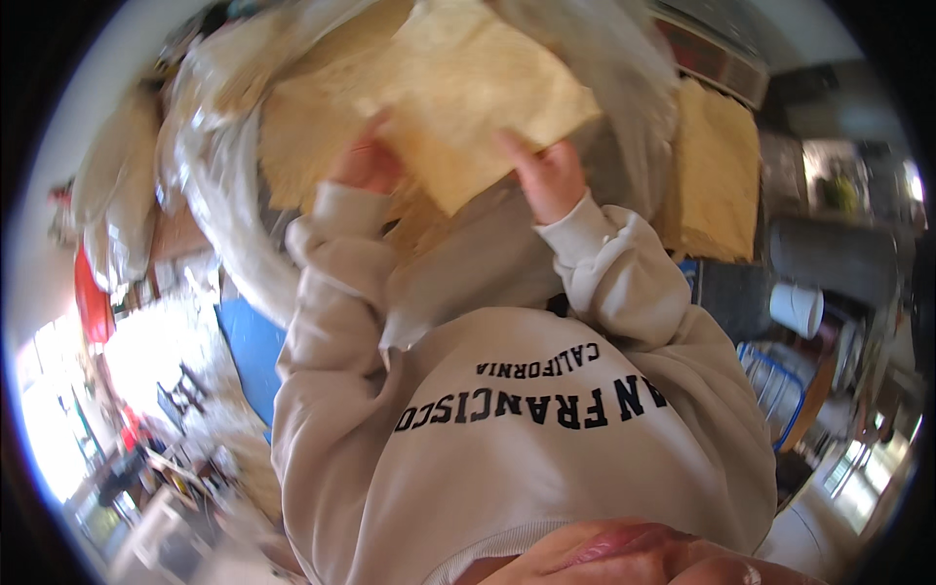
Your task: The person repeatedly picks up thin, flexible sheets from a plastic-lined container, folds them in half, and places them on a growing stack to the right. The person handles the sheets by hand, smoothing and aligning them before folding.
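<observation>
right hand (552, 178) pinching a yellowish sheet (478, 88), left hand (370, 161) apart — blurred, grip unclear

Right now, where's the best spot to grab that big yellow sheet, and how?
I'd probably pinch the yellow sheet along its near edge, thumb on top and fingers underneath, coming from the person's side. It looks thin and broad, with no handle, and that edge faces the body, within easy reach. The right hand is at that edge, its thumb lying over the sheet.
</observation>
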A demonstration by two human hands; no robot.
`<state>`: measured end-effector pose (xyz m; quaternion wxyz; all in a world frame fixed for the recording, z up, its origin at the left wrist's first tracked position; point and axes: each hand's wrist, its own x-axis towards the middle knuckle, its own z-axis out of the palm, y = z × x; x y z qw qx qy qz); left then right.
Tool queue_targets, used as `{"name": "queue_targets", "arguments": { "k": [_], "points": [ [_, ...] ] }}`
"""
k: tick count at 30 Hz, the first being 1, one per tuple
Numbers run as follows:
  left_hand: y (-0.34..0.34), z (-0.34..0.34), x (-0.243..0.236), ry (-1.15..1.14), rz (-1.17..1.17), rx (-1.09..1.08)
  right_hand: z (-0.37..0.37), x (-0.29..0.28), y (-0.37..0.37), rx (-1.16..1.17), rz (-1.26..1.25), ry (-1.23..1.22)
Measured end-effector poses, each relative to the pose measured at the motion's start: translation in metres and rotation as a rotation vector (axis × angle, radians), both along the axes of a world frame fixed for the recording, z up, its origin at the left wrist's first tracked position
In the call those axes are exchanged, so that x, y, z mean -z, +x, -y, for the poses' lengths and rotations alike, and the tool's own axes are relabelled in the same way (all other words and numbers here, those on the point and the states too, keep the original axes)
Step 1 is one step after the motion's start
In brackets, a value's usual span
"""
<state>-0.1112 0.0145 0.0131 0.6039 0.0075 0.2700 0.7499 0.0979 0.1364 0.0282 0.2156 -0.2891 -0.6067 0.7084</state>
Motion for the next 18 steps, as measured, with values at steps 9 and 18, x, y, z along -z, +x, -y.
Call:
{"name": "queue_targets", "arguments": {
  "k": [9, 18],
  "points": [
    [0.121, -0.132, -0.102, 0.471, -0.465, 0.122, -0.052, -0.076, 0.145, 0.523, -0.368, 0.250],
    [0.193, -0.165, -0.061, 0.249, -1.340, 0.344, -0.098, 0.016, 0.289, 0.625, -0.401, -0.341]
  ]
}}
